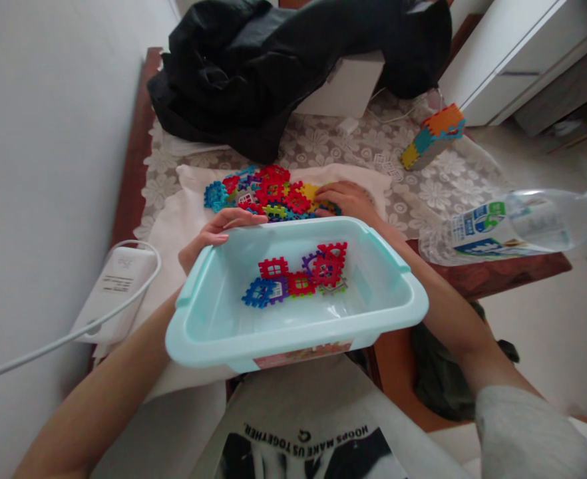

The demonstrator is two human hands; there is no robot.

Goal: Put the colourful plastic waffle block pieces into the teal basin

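A pale turquoise plastic basin is tilted in front of my body, with several interlocking building pieces in red, blue and purple inside. My left hand grips its far left rim, the fingers lying along the edge and the thumb underneath them. Behind the basin, a pile of colourful interlocking pieces lies on a white cloth. My right hand reaches past the basin's right side onto this pile, fingers apart and bent over yellow pieces. Its palm side and part of the fingertips are hidden.
A clear plastic bottle lies at the right. An assembled block of foam-like pieces stands at the back right. Black fabric drapes over a white box at the back. A white charger with a cable sits by the left wall.
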